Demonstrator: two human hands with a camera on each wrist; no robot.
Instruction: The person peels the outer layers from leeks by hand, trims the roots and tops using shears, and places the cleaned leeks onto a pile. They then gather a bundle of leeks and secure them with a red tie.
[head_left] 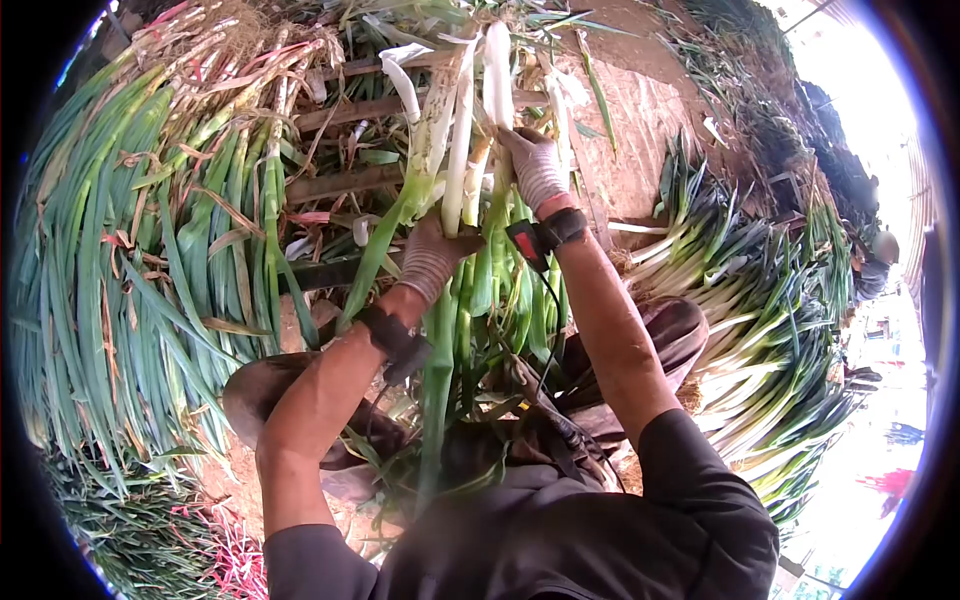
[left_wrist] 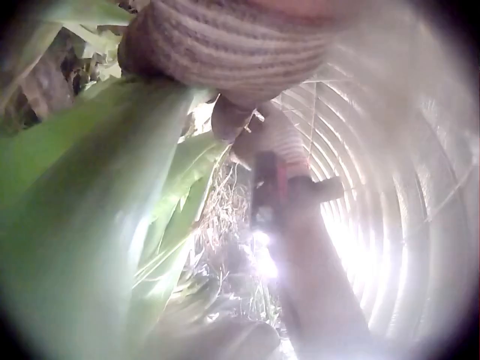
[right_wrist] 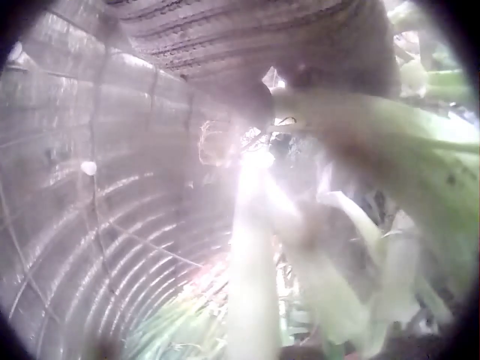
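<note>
Leeks are up front of me, mid-view in the head cam, white ends pointing away, green tops running back twd my lap. My L hand is clamped on some of them approx. where white turns green; fingertips tucked under, can't see them. My R hand, farther fwd, grips the stalk nearest it, thumb side showing, rest of the fingers hidden behind. Exact no. of stalks in each hand: can't tell, they overlap. L wrist cam has blurry leaves close up, plus my R arm, washed out; R wrist cam has pale stalks w/ glare over the middle. Both hands in striped gloves, a cam strapped on each wrist. Under the leeks, wooden slats, partly covered by scraps. Big L pile to my left, roots away from me, cut off by the lens edge; R pile beyond my R knee. Far right, blown-out light, a blurred person, details n/a
</note>
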